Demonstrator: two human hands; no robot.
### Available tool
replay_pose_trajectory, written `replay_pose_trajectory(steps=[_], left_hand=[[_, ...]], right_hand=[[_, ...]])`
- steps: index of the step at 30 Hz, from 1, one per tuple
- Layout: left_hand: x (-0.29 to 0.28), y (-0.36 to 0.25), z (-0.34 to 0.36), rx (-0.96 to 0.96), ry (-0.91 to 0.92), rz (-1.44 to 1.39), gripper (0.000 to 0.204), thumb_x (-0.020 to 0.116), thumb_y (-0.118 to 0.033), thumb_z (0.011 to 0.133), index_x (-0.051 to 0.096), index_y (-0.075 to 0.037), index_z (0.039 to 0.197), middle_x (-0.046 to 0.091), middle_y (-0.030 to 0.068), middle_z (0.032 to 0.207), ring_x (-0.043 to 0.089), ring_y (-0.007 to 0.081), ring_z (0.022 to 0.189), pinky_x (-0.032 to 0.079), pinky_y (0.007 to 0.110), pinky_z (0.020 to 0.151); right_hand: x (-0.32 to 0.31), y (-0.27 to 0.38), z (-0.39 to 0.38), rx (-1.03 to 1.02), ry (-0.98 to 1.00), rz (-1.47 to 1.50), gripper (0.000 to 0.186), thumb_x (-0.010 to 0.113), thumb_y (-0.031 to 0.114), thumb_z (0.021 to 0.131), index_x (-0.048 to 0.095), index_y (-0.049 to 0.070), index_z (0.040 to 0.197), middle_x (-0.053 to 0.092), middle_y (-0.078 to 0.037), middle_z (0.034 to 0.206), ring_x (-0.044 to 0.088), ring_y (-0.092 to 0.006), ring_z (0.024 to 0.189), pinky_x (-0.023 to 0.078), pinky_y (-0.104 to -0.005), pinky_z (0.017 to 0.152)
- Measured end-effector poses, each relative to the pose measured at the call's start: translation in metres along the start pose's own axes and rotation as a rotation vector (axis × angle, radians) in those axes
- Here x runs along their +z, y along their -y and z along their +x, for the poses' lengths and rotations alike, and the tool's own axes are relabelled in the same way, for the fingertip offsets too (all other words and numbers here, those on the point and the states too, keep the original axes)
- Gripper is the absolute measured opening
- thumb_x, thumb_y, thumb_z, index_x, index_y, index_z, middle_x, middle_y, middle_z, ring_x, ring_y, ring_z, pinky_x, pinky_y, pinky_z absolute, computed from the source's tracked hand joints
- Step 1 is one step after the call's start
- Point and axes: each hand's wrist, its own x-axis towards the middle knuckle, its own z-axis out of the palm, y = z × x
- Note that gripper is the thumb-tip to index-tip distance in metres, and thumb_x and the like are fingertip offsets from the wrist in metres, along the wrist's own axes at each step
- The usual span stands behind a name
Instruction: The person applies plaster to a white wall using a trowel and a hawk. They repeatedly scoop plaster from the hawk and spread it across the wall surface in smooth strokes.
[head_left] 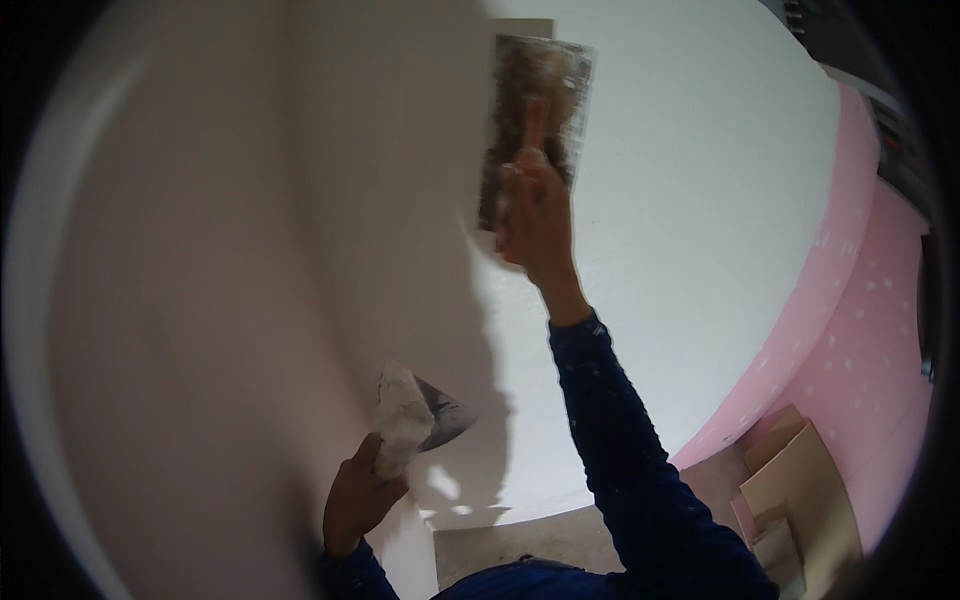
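Note:
Reaching up the white wall [690, 210], my right hand [543, 225] is closed round the handle of a rectangular plastering trowel [512, 75]. Its smeared metal back faces me and its long side runs nearly upright. The blade lies at or very close to the wall; exact contact is hidden. Lower and to the left, my left hand [358, 497] grips a putty knife [450, 415] with a triangular-looking metal blade. A thick lump of pale plaster [400, 405] sits on that blade and hides part of it. The knife's handle is covered by my fingers.
A shaded wall [170, 300] meets the white one at a corner on the left. Pink boards [890, 330] with pale spots are at the right. Cardboard-like brown sheets [805, 490] lean there above the grey floor [490, 548]. Dark objects show at the upper right.

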Motion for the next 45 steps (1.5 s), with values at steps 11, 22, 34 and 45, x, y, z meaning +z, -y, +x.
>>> replay_pose_trajectory(steps=[11,22,34,45], left_hand=[[0.013,0.006,0.0,0.092,-0.098,0.134,0.049,0.073,-0.017,0.081,0.051,0.002,0.121,0.067,0.0158,0.076,0.066,0.0213,0.055,0.054,0.036,0.052],[0.018,-0.003,0.011,-0.213,-0.023,0.087,0.051,0.073,-0.021,0.08,0.052,0.002,0.121,0.067,0.0185,0.069,0.067,0.0267,0.055,0.054,0.04,0.055],[0.017,-0.003,0.021,-0.222,-0.06,-0.008,0.042,0.07,-0.015,0.08,0.055,-0.001,0.116,0.063,0.0085,0.071,0.059,0.0154,0.051,0.049,0.031,0.048],[-0.001,0.003,0.077,-0.176,-0.045,-0.015,0.04,0.071,-0.019,0.083,0.054,-0.001,0.114,0.066,0.0114,0.068,0.062,0.0163,0.054,0.052,0.034,0.053]], right_hand=[[0.043,-0.014,0.011,-0.027,-0.029,-0.192,0.027,0.058,0.027,0.104,0.053,0.001,0.11,0.052,-0.001,0.061,0.049,-0.0082,0.039,0.04,-0.0231,0.034],[-0.076,-0.008,0.049,-0.023,-0.306,-0.118,0.027,0.06,0.031,0.103,0.055,0.005,0.11,0.053,-0.001,0.069,0.051,-0.0097,0.046,0.045,-0.0273,0.038],[-0.216,-0.022,0.072,0.069,-0.501,0.088,0.033,0.064,0.042,0.1,0.056,0.01,0.105,0.051,0.004,0.072,0.048,-0.0054,0.054,0.041,-0.023,0.045],[-0.047,-0.084,0.075,0.11,-0.033,0.158,0.026,0.059,0.032,0.104,0.052,0.008,0.11,0.053,0.0,0.065,0.052,-0.0101,0.043,0.042,-0.0272,0.034]])
